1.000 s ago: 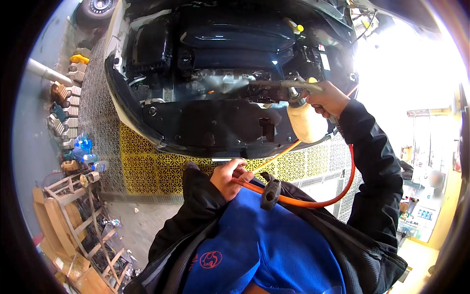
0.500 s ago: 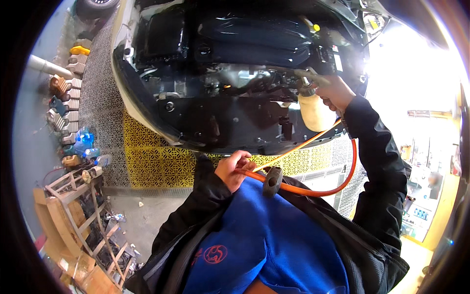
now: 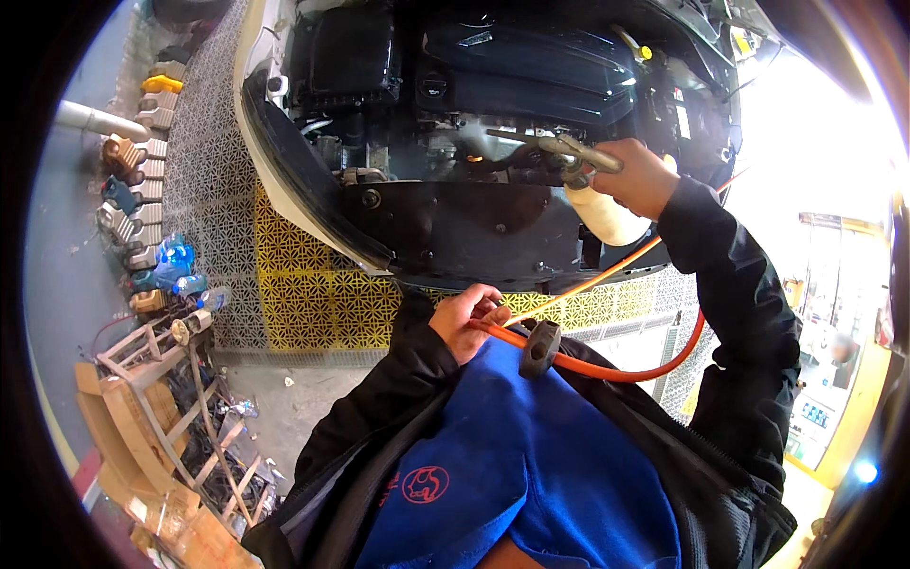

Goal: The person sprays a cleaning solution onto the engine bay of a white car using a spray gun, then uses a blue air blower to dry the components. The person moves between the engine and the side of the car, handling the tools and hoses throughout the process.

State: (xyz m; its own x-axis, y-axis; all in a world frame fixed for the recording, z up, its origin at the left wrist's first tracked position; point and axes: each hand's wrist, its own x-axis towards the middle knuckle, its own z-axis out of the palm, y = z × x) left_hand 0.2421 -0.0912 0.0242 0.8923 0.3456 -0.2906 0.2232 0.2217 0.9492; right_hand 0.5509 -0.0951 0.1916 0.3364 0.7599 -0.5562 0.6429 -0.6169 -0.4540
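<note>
Head view shows your right hand [image 3: 637, 180] with fingers clamped round a spray gun [image 3: 569, 152] above the engine bay's black front panel [image 3: 474, 223], covering part of the cream bottle [image 3: 607, 216] beneath it. Your left hand's [image 3: 466, 322] fingers close on the orange hose [image 3: 616, 373], which disappears behind your right sleeve [image 3: 735, 256]; engine parts [image 3: 431, 152] by the gun's tip are hard to make out.

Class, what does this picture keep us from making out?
- Part of the spray gun: head view, hidden by right hand.
- Part of the orange hose: head view, hidden by left hand.
- Wheel: head view, cut by top edge.
- Area right of car: head view, glare.
</note>
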